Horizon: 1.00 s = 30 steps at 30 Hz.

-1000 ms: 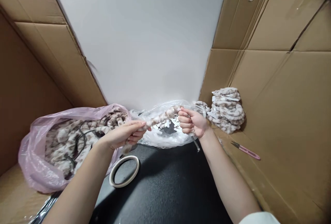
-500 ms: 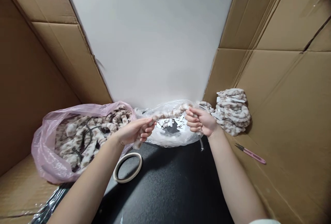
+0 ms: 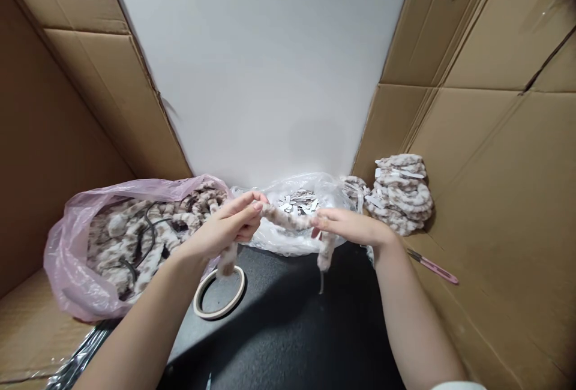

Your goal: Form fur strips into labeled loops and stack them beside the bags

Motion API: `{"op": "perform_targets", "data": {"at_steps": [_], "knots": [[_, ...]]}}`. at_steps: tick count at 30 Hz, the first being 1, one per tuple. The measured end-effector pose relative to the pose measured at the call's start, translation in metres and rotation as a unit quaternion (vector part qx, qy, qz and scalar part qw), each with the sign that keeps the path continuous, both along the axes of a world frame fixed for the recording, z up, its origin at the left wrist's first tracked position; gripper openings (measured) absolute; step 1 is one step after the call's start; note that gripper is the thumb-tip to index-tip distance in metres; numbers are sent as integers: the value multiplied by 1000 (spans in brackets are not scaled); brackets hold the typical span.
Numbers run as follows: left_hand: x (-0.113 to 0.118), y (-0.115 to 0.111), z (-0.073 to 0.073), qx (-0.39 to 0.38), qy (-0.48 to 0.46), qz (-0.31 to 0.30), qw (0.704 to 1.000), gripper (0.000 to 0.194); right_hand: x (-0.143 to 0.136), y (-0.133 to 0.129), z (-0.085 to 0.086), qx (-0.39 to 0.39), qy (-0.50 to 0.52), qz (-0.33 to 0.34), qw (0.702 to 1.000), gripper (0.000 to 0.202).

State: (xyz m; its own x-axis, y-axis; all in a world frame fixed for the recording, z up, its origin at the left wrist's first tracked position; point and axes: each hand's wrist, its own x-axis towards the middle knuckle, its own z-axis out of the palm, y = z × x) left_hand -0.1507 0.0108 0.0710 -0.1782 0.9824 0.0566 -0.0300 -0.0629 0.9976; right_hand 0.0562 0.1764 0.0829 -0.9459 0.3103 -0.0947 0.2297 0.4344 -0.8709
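A strip of fluffy white-and-brown plush cord (image 3: 288, 218) stretches between my two hands above the black tabletop. My left hand (image 3: 238, 220) is closed on it, and one end hangs below that hand. Fingers of my right hand (image 3: 346, 225) are bent around the cord's other side, where an end droops with a thin string at its tip. Behind the cord lies a clear plastic bag (image 3: 274, 240) with several small white tags (image 3: 299, 201) inside. A roll of tape (image 3: 219, 315) sits on the table under my left hand.
To the left, a pink plastic bag (image 3: 67, 258) holds many similar plush cords (image 3: 117, 246). At the right stand stacked plush loops (image 3: 402, 198) with white tags. A pink-handled cutter (image 3: 434, 267) lies on cardboard (image 3: 490, 294). Cardboard walls flank both sides.
My right hand has slid left and turned palm-down along the cord, and its end now hangs below. My left hand has shifted slightly left; the cord sags more.
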Motion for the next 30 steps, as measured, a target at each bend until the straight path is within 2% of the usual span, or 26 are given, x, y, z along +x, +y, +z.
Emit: {"op": "perform_targets", "data": {"at_steps": [2,3,4,6,8,10,13,15,18,21,24,27,30], "knots": [[7,-7,7,36,-4,-1,999,22,-7,-14,0,82,69,-90,990,43],[12,-10,9,45,9,2,999,22,-12,-23,-2,96,110,-97,985,47],[17,-12,11,51,24,6,998,21,-19,-32,-4,92,145,-76,982,48],[24,-15,12,68,42,16,997,18,-33,-47,-12,22,173,15,985,34],[24,-16,14,104,22,34,994,13,-43,-53,-20,-106,164,83,977,35],[17,-16,18,144,-29,55,988,11,-47,-50,-25,-214,151,120,958,43],[-3,-16,29,179,-103,100,973,12,-46,-34,-29,-281,121,161,938,46],[-18,-17,37,186,-154,166,956,17,-45,-24,-32,-294,91,179,934,46],[-42,-22,46,197,-261,273,905,29,-48,-12,-41,-309,51,189,931,45],[-63,-29,49,199,-305,332,870,37,-53,-4,-52,-315,34,191,929,42],[-74,-36,49,203,-310,356,858,39,-55,2,-57,-306,21,185,934,39],[-78,-40,48,222,-300,360,855,37,-51,7,-55,-287,7,161,944,37],[-80,-43,45,217,-279,310,883,33,-43,14,-49,-234,12,109,966,35]]}}
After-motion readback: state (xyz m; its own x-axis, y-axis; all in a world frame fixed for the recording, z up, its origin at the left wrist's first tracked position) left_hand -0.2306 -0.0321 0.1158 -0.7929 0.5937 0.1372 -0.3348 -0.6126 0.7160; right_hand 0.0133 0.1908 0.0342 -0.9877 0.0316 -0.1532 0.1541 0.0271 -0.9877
